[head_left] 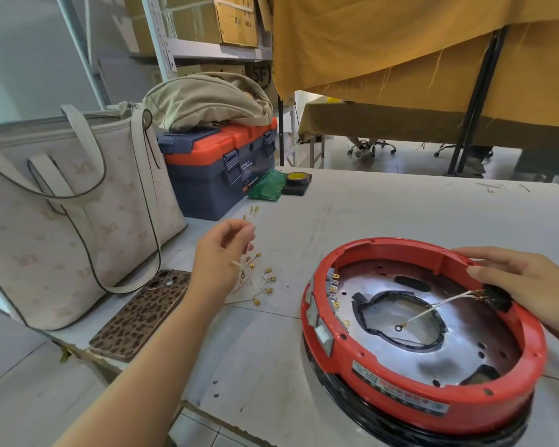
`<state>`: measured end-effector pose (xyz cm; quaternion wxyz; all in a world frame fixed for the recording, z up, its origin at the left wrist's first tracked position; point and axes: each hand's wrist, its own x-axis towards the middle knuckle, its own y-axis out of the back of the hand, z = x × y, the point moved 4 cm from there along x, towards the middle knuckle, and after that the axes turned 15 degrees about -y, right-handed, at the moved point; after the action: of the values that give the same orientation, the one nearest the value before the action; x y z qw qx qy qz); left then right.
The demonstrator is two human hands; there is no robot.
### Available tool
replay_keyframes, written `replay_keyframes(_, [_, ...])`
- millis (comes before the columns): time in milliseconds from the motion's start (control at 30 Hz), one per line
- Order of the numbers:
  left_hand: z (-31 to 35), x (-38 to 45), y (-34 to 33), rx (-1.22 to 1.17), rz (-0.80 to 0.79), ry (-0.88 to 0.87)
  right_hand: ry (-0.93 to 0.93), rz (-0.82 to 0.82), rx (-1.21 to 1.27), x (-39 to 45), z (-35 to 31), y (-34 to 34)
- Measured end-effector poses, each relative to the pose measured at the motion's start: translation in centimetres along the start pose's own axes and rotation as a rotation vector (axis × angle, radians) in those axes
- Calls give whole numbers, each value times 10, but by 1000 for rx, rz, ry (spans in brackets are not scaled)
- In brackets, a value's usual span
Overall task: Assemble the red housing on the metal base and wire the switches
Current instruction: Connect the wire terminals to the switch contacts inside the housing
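Observation:
The red ring housing (400,401) sits around the round metal base (465,350) on the table at the right. A black switch (497,296) is set in its right wall, with white wires (439,304) running from it to a ring terminal (399,327) over the base's centre hole. My right hand (530,285) rests on the housing's right rim by that switch, fingers straight. My left hand (221,253) pinches a white wire lifted above a loose pile of white wires with brass terminals (262,285).
A leopard-print phone (142,311) lies near the table's left edge. A beige tote bag (62,221), a blue and orange toolbox (220,169) with a cloth bag on top, a green bag and a tape roll (296,179) stand behind.

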<state>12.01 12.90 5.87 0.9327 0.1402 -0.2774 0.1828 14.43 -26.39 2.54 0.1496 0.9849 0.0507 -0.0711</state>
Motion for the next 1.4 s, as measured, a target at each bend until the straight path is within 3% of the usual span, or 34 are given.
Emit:
replay_keyframes(133, [-2, -2, -5, -595, 60, 256, 8, 10, -45, 0, 2, 2])
replay_keyframes(233, [1, -8, -12, -888, 84, 385, 20, 41, -52, 1, 4, 5])
replay_keyframes(600, [14, -22, -28, -1108, -25, 524, 21, 60, -41, 1, 11, 8])
replay_keyframes(833, [14, -23, -25, -920, -38, 415, 31, 70, -14, 4, 9, 3])
replay_keyframes(1033, [23, -20, -19, -221, -111, 183, -1, 80, -3, -2, 5, 0])
replay_keyframes(1133, [32, -18, -19, 6, -140, 22, 1, 90, -17, -1, 8, 4])
replay_keyframes(1267, [40, -18, -20, 162, -183, -81, -4, 59, -28, 1, 5, 3])
replay_keyframes(1400, [50, -19, -24, 145, -191, -108, -37, 65, -45, 0, 1, 1])
